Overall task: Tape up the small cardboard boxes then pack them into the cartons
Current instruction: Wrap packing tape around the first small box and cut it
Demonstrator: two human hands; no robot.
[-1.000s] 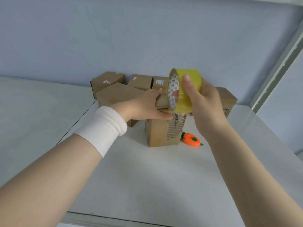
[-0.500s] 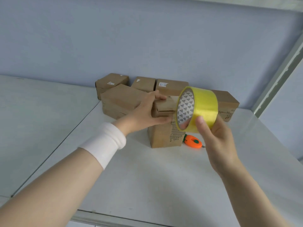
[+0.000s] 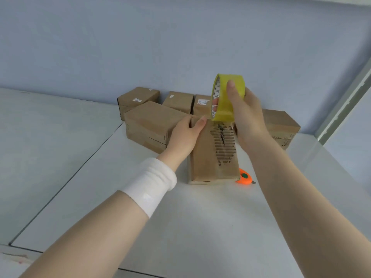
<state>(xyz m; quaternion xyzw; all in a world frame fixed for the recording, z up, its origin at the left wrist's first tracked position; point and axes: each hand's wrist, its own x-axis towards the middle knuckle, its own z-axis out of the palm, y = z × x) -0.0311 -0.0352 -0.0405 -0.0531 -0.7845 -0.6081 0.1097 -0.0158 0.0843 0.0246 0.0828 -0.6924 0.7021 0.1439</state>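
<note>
A small brown cardboard box (image 3: 206, 163) stands upright on the white table, its front face torn down to the corrugated ribs. My left hand (image 3: 185, 133) grips the box's upper left edge, thumb on the front. My right hand (image 3: 246, 115) holds a yellow tape roll (image 3: 228, 97) just above the box's top, fingers through the core and thumb on the outside. A strip of clear tape runs from the roll down onto the box's front.
Several more brown boxes sit behind: a flat stack (image 3: 148, 125) at left, boxes along the wall (image 3: 138, 97), and one at right (image 3: 281, 125). An orange box cutter (image 3: 245, 177) lies at the box's right foot. A table seam (image 3: 80, 169) runs diagonally at left.
My right hand lifted the tape roll from the box's right side up to above its top. The view has moved closer.
</note>
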